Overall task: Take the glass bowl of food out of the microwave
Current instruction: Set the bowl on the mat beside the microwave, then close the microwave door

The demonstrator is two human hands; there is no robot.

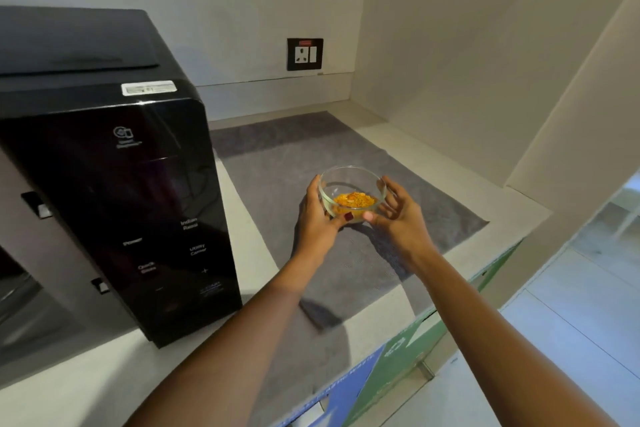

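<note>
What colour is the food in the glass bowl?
Orange-yellow food in the clear glass bowl; head view.

Clear round glass bowl [351, 191] upright, out of glossy black microwave [114, 204].
Orange-yellow food [354, 200] covers bowl bottom; microwave stands left, apart.

My left hand [317, 215] and right hand [398, 217] cup the glass bowl [351, 189] of food over the grey mat [277, 166], right of the microwave [114, 184]
</note>
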